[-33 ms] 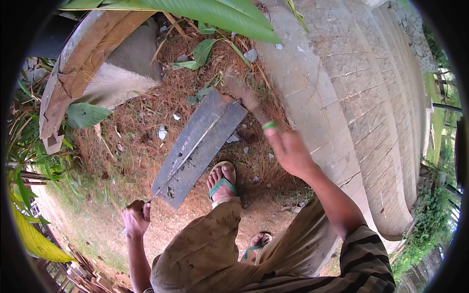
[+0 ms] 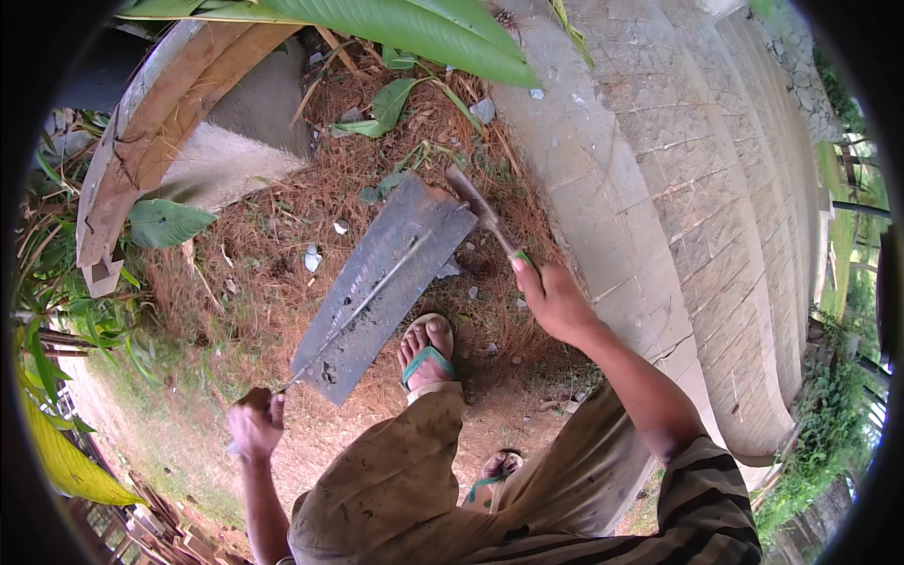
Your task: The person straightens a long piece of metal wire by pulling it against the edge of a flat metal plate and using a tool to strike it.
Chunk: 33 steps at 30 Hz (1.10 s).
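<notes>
Plainly, our left hand (image 2: 254, 424) pinches the near end of a thin rod (image 2: 373, 290); it lies along a dark metal plate (image 2: 400, 287) on the ground (image 2: 264, 245); our right hand (image 2: 557, 301) grips a flat-bladed tool (image 2: 481, 203) by the plate's far end; work seems unfinished, the remainder unclear.

Head view: fisheye worn on the person's head, left of a side-by-side pair. Looks steeply down and forward, past the trousers (image 2: 386, 471) at 6 o'clock, to the ground (image 2: 254, 273). Metal sheet (image 2: 377, 292) lies close to dial centre, farther from the lens than the raised knee. Left hand (image 2: 254, 424) falls at 8 o'clock, right hand (image 2: 560, 301) at 3. Stonework (image 2: 716, 207) toward 2–3 o'clock bends with the lens. Black rim, strongest at 3 and 9 o'clock.
</notes>
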### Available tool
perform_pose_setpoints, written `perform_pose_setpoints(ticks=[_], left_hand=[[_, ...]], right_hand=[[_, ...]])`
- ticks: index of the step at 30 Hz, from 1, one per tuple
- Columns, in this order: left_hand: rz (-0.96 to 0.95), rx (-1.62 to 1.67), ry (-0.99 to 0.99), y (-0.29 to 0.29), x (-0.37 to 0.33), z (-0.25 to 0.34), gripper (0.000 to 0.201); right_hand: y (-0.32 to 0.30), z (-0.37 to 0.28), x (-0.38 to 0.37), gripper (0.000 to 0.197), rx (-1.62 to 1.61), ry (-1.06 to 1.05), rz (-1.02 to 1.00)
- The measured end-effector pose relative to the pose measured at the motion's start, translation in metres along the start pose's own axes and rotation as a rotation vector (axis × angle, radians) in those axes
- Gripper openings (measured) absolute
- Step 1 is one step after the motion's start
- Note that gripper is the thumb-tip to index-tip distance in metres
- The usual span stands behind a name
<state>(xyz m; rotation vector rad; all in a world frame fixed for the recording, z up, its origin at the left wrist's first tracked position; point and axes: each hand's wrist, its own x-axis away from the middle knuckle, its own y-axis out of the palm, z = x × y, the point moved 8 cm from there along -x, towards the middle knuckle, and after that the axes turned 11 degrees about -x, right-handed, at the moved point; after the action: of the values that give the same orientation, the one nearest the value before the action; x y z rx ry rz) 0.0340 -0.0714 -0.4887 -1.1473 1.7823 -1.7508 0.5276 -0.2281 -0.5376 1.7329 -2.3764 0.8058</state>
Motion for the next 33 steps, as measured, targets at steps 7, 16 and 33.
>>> perform_pose_setpoints(ticks=[7, 16, 33], left_hand=[[-0.012, 0.088, -0.032, 0.021, 0.007, 0.006, 0.066], [0.005, 0.032, -0.005, -0.003, 0.006, -0.003, 0.066], [0.049, 0.045, -0.009, 0.023, 0.007, -0.006, 0.069]], right_hand=[[-0.056, -0.088, 0.019, 0.047, -0.837, -0.466, 0.373], [-0.013, -0.028, 0.021, 0.043, -0.316, -0.104, 0.223], [-0.06, -0.122, 0.029, 0.053, -0.767, -0.632, 0.416]])
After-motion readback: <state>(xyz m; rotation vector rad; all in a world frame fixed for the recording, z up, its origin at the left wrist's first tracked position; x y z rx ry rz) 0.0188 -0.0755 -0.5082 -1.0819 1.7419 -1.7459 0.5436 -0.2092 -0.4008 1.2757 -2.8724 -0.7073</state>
